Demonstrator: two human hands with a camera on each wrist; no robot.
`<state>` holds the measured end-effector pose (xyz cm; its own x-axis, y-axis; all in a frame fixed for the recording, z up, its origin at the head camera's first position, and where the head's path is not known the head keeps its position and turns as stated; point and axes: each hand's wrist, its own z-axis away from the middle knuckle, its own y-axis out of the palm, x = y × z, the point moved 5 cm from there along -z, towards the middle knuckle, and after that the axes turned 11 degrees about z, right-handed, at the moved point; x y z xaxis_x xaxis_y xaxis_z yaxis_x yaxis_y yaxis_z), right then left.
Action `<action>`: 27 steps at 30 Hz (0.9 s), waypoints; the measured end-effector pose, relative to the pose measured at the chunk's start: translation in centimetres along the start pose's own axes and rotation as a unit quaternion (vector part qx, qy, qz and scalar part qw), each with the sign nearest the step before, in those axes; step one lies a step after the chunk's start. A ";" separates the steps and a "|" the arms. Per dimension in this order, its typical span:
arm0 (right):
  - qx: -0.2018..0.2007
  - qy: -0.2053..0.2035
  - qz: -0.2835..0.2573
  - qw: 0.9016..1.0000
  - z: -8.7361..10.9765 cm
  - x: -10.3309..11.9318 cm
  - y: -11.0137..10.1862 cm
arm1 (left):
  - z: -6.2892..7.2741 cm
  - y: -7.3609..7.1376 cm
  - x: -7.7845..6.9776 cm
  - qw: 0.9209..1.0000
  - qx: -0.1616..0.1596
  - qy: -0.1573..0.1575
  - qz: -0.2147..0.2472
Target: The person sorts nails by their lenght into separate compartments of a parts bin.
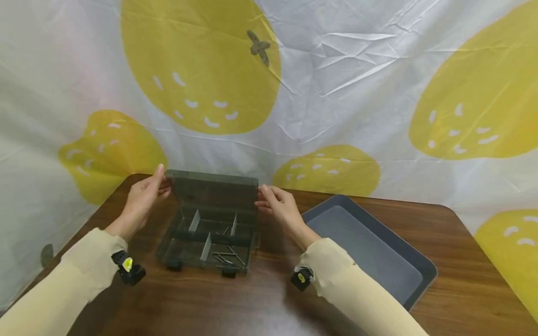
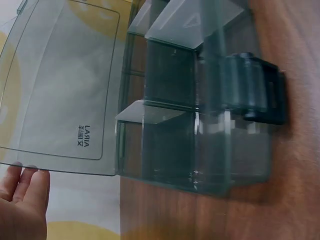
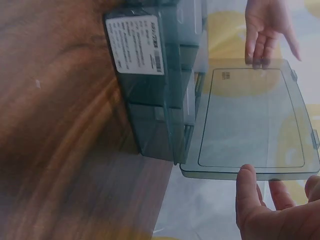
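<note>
A translucent dark green compartment box [image 1: 187, 249] stands on the table with its hinged lid [image 1: 214, 191] raised upright. Pale dividers [image 1: 206, 246] split its inside. Several thin metal pieces, perhaps nails or screws [image 1: 227, 254], lie in the front right compartment, and a few more sit behind them. My left hand [image 1: 145, 193] touches the lid's left side with outstretched fingertips, thumb pointing up. At the opposite edge, fingertips of my right hand [image 1: 281, 207] touch the lid. The right wrist view shows both hands at the lid's two ends.
A grey rectangular tray [image 1: 370, 242] lies to the right, partly behind my right forearm. Black latches [image 1: 229, 273] project from the box's front. A printed white label [image 3: 135, 45] is on its side. Behind the wooden table [image 1: 269, 303] hangs a lemon-patterned cloth [image 1: 302, 116].
</note>
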<state>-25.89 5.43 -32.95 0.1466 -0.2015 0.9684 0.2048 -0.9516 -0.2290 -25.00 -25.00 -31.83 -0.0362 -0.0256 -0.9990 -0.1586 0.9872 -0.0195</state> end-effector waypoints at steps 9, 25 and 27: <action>0.033 -0.006 0.015 0.999 2.1 -0.3 0.3 | 2.5 -1.1 1.1 0.999 0.038 0.032 -0.020; 0.075 -0.102 0.253 0.959 6.4 -1.5 1.7 | 7.6 -3.3 4.5 0.971 0.084 0.074 -0.212; 0.076 -0.113 0.270 0.953 6.7 -1.6 1.9 | 7.9 -3.3 4.8 0.968 0.086 0.081 -0.222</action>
<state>-19.25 5.46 -35.62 0.4708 -0.5815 0.6635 0.1758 -0.6751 -0.7164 -16.85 -27.09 -36.92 -0.1582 -0.4639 -0.8716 -0.0273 0.8845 -0.4658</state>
